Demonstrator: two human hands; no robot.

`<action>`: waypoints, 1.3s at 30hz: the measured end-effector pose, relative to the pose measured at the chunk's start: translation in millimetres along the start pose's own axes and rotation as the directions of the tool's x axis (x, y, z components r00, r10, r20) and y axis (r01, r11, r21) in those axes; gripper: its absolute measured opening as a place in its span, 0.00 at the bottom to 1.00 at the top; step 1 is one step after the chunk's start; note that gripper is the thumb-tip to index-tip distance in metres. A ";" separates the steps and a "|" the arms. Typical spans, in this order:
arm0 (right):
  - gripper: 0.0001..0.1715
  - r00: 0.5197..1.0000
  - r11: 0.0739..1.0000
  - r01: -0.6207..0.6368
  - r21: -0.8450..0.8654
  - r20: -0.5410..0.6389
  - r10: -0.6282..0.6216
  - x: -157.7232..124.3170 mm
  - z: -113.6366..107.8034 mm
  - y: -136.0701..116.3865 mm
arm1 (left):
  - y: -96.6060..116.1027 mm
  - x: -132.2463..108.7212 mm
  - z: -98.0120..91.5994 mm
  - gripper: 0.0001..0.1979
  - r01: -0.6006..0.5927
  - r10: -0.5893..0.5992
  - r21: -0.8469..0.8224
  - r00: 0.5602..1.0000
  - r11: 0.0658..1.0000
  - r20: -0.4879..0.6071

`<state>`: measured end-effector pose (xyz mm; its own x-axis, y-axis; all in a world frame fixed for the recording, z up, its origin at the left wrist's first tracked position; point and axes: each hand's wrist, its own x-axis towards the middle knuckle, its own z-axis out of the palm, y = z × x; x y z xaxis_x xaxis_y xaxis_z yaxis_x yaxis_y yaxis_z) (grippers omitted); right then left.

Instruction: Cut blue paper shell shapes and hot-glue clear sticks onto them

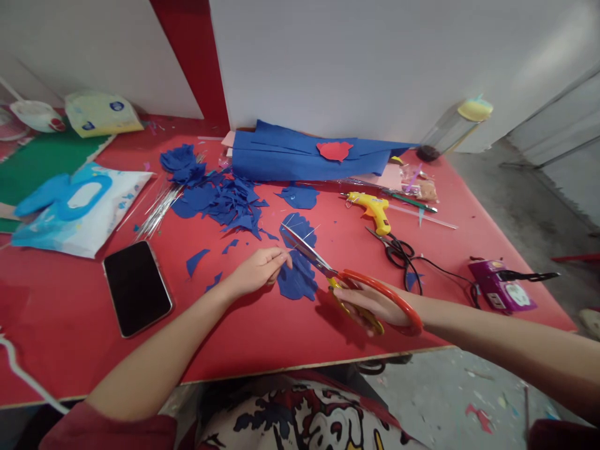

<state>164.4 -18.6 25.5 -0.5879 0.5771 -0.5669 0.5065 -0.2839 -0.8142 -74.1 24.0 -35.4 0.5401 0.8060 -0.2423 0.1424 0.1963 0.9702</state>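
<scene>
My right hand [370,303] grips large scissors [398,300] with red and yellow handles, fingers through the loops. Their blades reach up and left over blue petal-shaped cutouts [297,281] on the table. My left hand [262,269] is closed in a pinch beside the blades, with a thin wire [309,233] running from its fingertips across them. Just beyond lies another blue cutout [299,197]. A heap of blue scraps [234,203] and a bundle of silvery wires [159,209] lie to the left of the blades.
On the red table [244,337] lie a phone [137,287], a wipes pack [89,206], a yellow glue gun [370,206], black scissors [398,250] and a purple box [501,287] with a cord. Folded blue sheets [290,156] rest against the wall; a clear bottle [454,128] stands right.
</scene>
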 end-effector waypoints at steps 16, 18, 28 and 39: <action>0.28 0.975 0.945 -0.220 -0.242 -0.050 0.215 -8.2 -15.3 -12.8 | 5.2 -1.2 -0.9 0.18 0.051 -0.031 -0.156 0.991 0.986 0.127; 0.27 0.970 0.941 -0.241 -0.238 -0.048 0.237 -8.1 -14.9 -14.5 | 4.8 -0.6 -1.5 0.18 0.042 -0.023 -0.137 0.990 0.990 0.138; 0.26 0.989 0.934 -0.098 -0.345 -0.140 0.052 -5.5 -9.5 -24.3 | 3.7 -1.2 -1.0 0.16 0.045 -0.034 -0.053 0.982 0.998 0.183; 0.21 0.923 0.864 -0.219 -0.453 -0.382 0.033 1.8 -17.4 -11.3 | 3.3 -1.6 0.7 0.16 0.050 -0.036 -0.084 0.986 0.995 0.162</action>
<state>168.6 -1.0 35.9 -0.2847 0.8161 -0.5028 0.8524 -0.0245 -0.5224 -73.9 23.0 -31.8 0.6619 0.6971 -0.2756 0.0996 0.2826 0.9541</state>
